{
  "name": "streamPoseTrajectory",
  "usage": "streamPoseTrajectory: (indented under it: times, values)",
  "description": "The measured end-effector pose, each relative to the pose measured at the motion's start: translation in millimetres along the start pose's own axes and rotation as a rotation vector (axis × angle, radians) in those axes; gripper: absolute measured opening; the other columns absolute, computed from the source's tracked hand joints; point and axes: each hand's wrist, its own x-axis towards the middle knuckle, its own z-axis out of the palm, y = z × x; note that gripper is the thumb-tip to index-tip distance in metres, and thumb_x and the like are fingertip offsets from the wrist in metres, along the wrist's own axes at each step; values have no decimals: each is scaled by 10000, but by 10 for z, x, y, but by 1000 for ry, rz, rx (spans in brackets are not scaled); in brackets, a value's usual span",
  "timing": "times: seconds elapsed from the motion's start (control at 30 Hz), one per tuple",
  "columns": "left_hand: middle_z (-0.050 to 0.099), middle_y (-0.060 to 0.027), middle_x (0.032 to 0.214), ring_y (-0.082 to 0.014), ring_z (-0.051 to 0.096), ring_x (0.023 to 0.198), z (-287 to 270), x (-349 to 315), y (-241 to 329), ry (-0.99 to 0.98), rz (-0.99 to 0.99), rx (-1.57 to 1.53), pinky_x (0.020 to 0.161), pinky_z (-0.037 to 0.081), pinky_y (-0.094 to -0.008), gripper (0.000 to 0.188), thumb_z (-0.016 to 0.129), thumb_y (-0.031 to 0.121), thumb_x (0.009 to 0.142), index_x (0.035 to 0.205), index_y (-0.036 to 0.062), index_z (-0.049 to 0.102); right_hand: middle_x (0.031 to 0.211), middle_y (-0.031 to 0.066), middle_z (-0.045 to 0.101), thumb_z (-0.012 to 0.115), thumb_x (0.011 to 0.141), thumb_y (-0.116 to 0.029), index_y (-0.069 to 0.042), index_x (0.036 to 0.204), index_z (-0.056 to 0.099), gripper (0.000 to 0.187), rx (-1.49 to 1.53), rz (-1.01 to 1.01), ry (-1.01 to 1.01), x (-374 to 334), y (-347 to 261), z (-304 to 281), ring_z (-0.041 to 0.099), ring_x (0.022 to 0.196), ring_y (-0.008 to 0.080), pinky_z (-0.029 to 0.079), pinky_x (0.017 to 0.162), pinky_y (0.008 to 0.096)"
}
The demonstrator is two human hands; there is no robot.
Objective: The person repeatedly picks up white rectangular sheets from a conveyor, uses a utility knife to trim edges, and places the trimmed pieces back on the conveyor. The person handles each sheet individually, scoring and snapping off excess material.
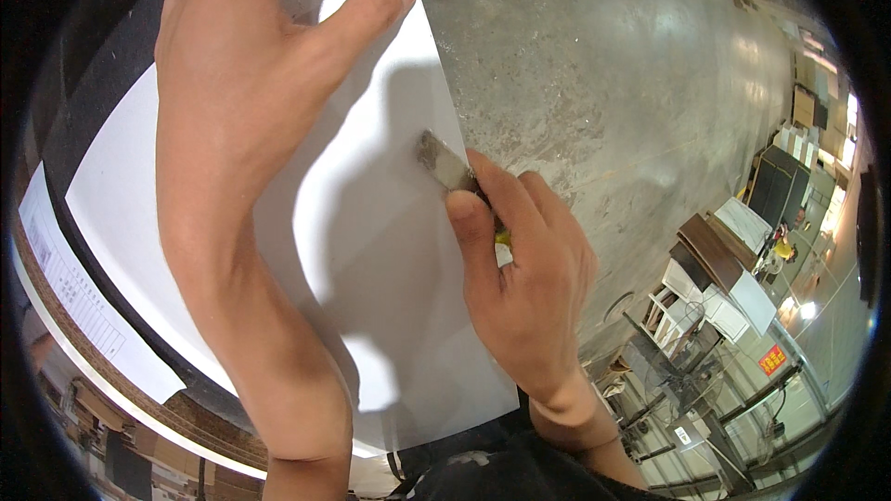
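A large white panel [390, 250] lies tilted across the middle of the view. My left hand [246, 83] lies flat on its upper part, fingers spread, thumb pointing toward the panel's right edge. My right hand [524, 269] grips a scraper with a flat metal blade [442, 163] and a yellow-and-black handle mostly hidden in the fist. The blade tip rests on the panel near its right edge.
A dark board edge [102, 121] runs along the panel's left side, with a printed paper sheet [74, 297] beyond it. Grey concrete floor [613, 74] lies to the right. Stacked boards, metal racks and a person in yellow [784, 249] are far right.
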Motion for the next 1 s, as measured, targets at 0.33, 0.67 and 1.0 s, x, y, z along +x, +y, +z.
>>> streamPoseTrajectory:
  times: [0.33,0.67,1.0]
  values:
    - [722,-100,1024,-269,619,1020,-47,61,324,-51,-91,156,964,410,-390,396,839,280,813,1116,42,748,894,82,651,733,992,-247,-94,1271,742,318,-5,-15,-41,-89,63,-38,593,713,283,444,640,420]
    - [718,-78,996,-242,600,991,-77,97,367,-68,-95,165,956,390,-384,362,828,285,818,1095,63,757,805,87,629,713,1045,-244,-3,1232,742,306,-16,-38,-33,96,-14,-53,610,668,256,461,605,379]
    - [718,-99,989,-280,637,1004,-34,115,330,-83,-127,209,942,395,-393,379,834,302,812,1083,50,751,808,93,632,704,1050,-254,-4,1227,740,308,-16,-42,-35,85,17,-49,611,672,278,466,612,392]
